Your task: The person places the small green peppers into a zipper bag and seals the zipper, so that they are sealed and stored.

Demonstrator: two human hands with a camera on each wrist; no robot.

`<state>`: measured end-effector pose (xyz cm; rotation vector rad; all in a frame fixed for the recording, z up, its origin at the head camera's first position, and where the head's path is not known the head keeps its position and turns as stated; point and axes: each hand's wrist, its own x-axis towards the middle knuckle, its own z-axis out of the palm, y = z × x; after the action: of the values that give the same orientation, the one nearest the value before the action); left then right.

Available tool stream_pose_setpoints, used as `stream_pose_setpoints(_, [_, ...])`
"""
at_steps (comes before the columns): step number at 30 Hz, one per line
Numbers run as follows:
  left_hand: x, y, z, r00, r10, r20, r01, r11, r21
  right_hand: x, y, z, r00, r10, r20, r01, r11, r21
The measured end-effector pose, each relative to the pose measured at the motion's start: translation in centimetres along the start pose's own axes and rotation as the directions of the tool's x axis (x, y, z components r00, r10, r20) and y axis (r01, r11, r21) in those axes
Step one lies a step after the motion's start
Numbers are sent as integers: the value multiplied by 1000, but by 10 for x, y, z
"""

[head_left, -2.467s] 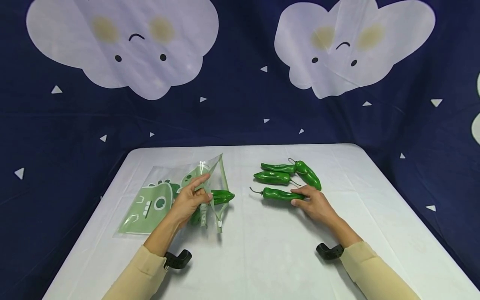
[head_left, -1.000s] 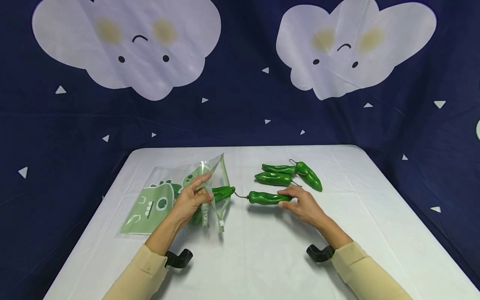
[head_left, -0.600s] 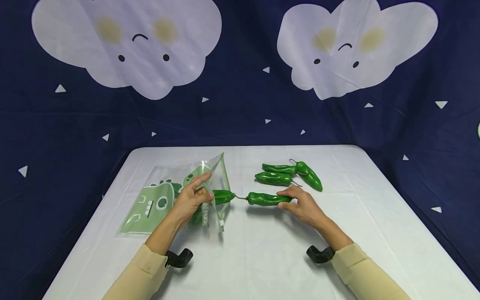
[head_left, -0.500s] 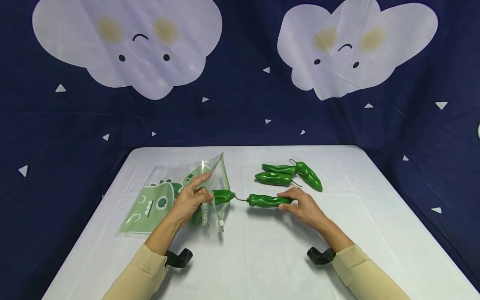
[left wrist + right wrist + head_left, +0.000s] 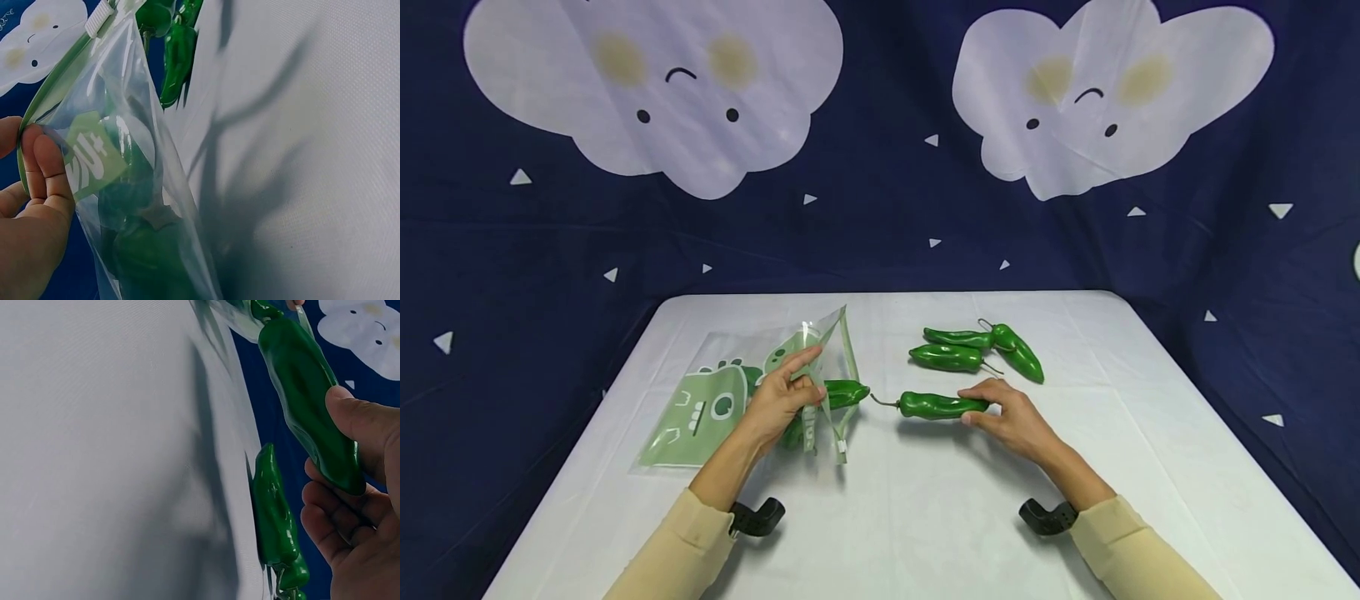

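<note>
Clear plastic with pale green cartoon prints forms the bag, which lies towards ten o'clock on the white counter before you. Your left hand grips it near the mouth, index finger stretched towards one o'clock, and the green-edged mouth gapes towards three o'clock. In that mouth you can see one end of the bagged pepper, with more green showing through the film. Next comes the held pepper, raised above its shadow, its thin stem pointing to nine o'clock; whether the stem touches the bagged pepper, you cannot tell. Beyond it, towards one o'clock, three loose peppers lie close together, the rightmost slanting from eleven to five. Farthest right, your right hand pinches the held pepper's tip between thumb and fingers.
</note>
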<state>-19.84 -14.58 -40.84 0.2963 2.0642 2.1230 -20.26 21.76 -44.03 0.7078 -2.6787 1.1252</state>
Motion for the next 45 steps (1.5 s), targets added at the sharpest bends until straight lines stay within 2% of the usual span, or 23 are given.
stream_pose_setpoints(7, [0, 0, 1, 1000, -3, 0, 3, 1000, -7, 4, -2, 2, 1000, -25, -19, 25, 999, 23])
stream_pose_setpoints(24, [1, 1, 4, 1000, 31, 4, -31, 999, -37, 19, -20, 22, 999, -19, 36, 17, 998, 52])
stream_pose_setpoints(37, [2, 2, 5, 1000, 28, 12, -27, 999, -24, 30, -33, 34, 998, -56, 39, 55, 998, 24])
stream_pose_setpoints(45, [4, 1, 6, 999, 29, 19, -29, 999, -16, 39, -45, 35, 997, -32, 72, 33, 999, -9])
